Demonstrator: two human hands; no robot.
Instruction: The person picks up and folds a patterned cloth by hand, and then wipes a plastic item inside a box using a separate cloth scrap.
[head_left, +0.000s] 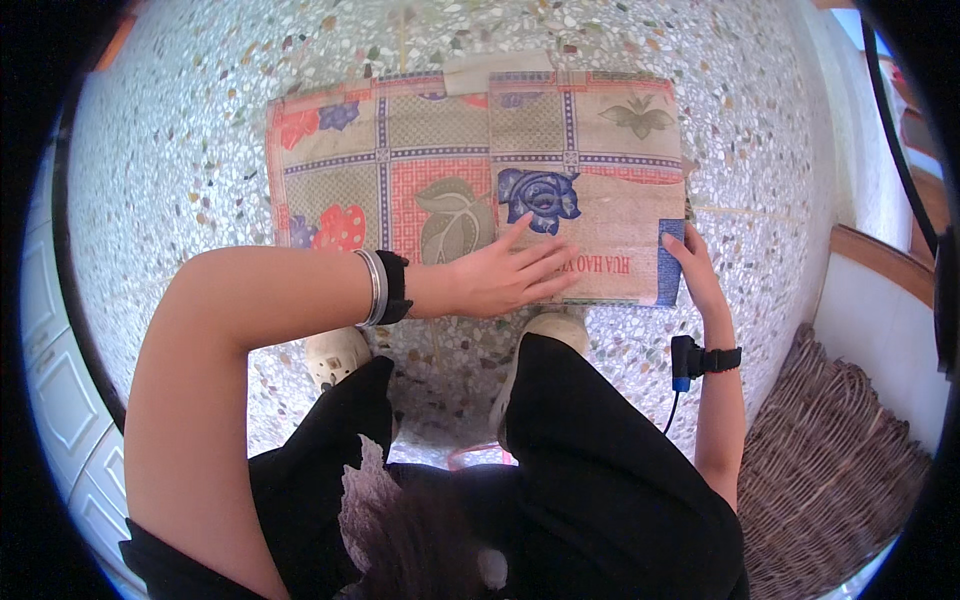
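Note:
A large printed woven sack (450, 135) lies flat on the floor before me, with fruit and flower patterns and red lettering. Its right part appears folded into a layered panel. My left hand (510, 274) rests on the sack right of its middle, palm down, fingers spread and pointing right. At the sack's right edge is my right hand (694, 262), its thumb on the top surface and its fingers at or under the side; how firmly it grips is partly hidden. A pale flap (495, 71) sticks out at the far edge.
Speckled terrazzo floor (172, 187) surrounds the sack. A woven wicker basket (825, 472) stands at the lower right, near a white wall with wooden trim (885, 262). White panelled cabinet doors (71, 375) line the left side. My shoes (337, 356) are just below the sack's near edge.

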